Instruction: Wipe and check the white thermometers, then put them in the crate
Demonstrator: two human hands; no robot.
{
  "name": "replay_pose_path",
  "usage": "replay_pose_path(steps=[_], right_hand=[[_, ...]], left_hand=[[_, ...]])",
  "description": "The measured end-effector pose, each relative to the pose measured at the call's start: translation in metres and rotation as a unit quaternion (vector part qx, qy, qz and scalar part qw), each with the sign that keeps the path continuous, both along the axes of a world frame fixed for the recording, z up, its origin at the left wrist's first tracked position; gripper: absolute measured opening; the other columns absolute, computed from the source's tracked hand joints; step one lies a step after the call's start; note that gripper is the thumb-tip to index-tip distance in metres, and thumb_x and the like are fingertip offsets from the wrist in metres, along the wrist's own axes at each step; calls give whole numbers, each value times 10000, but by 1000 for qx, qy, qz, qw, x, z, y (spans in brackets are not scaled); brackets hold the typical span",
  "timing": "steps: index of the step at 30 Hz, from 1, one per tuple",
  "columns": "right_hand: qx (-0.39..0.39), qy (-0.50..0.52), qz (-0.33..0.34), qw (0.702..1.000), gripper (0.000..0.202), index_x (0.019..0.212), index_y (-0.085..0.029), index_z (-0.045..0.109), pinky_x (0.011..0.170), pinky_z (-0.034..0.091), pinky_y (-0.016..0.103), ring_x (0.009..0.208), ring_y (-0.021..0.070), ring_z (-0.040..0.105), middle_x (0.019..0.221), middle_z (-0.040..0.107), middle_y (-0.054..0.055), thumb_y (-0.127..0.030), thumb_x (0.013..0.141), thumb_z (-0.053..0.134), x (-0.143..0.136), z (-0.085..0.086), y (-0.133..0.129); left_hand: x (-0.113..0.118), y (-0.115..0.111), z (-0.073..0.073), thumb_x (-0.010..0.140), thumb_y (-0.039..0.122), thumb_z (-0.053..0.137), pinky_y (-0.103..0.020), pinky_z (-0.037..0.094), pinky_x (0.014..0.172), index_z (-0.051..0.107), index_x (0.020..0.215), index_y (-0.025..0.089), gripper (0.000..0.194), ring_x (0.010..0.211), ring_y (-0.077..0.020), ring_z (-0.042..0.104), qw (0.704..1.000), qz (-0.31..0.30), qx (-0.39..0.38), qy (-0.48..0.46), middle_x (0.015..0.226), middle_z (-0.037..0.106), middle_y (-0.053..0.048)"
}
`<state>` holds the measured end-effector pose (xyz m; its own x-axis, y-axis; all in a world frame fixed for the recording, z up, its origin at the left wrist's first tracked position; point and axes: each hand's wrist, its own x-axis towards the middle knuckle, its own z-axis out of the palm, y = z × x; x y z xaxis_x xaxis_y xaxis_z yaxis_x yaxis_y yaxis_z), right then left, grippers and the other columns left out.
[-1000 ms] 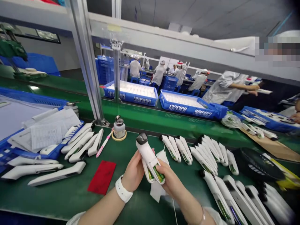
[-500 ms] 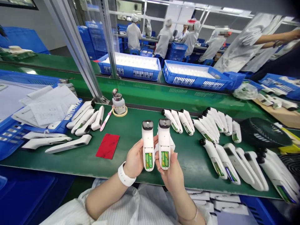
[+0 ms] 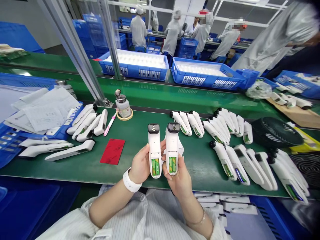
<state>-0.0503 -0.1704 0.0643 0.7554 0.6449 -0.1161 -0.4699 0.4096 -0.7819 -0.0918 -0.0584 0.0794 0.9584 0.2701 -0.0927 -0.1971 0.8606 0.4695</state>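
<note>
My left hand (image 3: 140, 164) holds a white handheld device (image 3: 155, 146) upright, its black two-lens head at the top and green batteries showing in its uncovered compartment. Beside it, my right hand (image 3: 180, 180) grips a second white device (image 3: 172, 143) of the same kind, also with green batteries showing. A small gap separates the two devices. Behind the second one, a piece of white material (image 3: 181, 147) is partly hidden. To the left, a red square sheet (image 3: 112, 151) lies on the green table (image 3: 140, 130).
White devices (image 3: 223, 163) lie in rows on the right, near a black fan (image 3: 276, 132). More devices (image 3: 72, 150) and a blue basket (image 3: 56, 132) with papers are at left. A pump bottle (image 3: 123, 108) stands behind the red sheet. Several people work beyond blue trays (image 3: 140, 74).
The whole view has shifted slightly, so the table and both hands appear a little further left and higher. Both devices are still held side by side. A person at the upper right has changed posture.
</note>
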Motion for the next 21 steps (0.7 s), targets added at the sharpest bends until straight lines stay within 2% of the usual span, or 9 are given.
replay_pose_path(steps=[7,11,19,21], right_hand=[[21,-15,32,999,335,926,-229,561,409,245,203,482,72,455,796,598,15,-499,908,362,0,-7,-7],[30,-18,46,998,344,944,-221,561,433,271,203,511,78,471,801,607,22,-499,909,361,0,-6,-10],[31,-17,38,999,341,923,-230,590,439,306,195,511,80,470,779,621,19,-494,903,376,-1,-3,-11],[35,-22,31,999,323,946,-241,610,460,358,205,544,93,501,801,631,24,-478,900,395,0,-4,-12]], left_hand=[[-8,-1,-3,870,364,449,-452,371,979,630,1090,135,365,1106,-295,549,995,22,89,-42,1155,631,-127],[-10,-1,-3,840,390,503,-452,388,952,644,1060,150,355,1065,-296,566,990,44,130,-19,1116,651,-112],[-9,-2,1,831,411,519,-414,423,910,648,1056,170,354,1023,-273,587,988,36,146,-37,1065,670,-95],[-9,-1,2,825,412,530,-409,442,877,643,1058,157,363,1014,-277,589,989,35,142,-33,1067,664,-109]])
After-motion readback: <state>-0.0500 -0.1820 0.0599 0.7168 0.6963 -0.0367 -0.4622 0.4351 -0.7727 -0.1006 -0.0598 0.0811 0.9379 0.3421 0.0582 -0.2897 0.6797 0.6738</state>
